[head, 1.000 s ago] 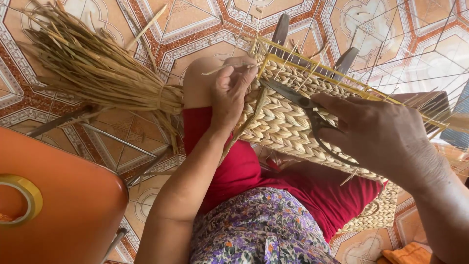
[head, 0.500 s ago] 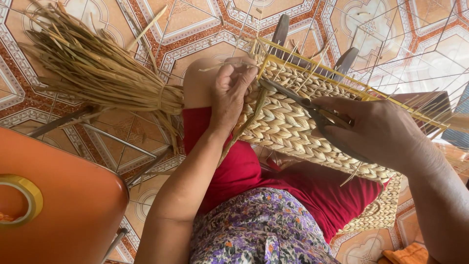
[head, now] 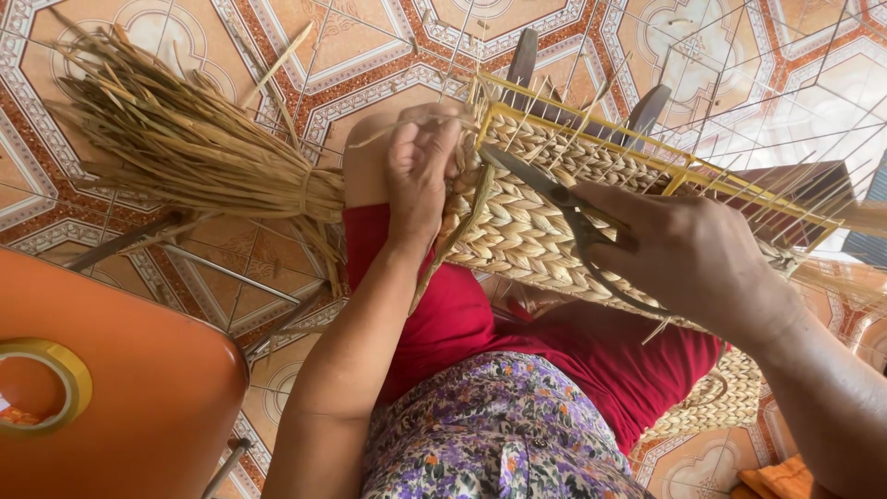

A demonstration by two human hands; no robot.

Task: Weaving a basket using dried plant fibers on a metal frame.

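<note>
Head cam | our left hand [head: 418,180] pinches a strand at basket [head: 536,231] edge to keep it taut | right hand [head: 688,259] grips scissors [head: 554,199], blades at weave | basket braced on lap, straw bundle [head: 185,148] w/in reach

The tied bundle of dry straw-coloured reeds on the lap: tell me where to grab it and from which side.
Grip the tied bundle of dry straw-coloured reeds at its bound neck, probably from above, with the left hand, which is nearer. There the stalks are cinched narrow and firm by a wrap; toward the left they fan out loose and would likely slip or bend.
</note>
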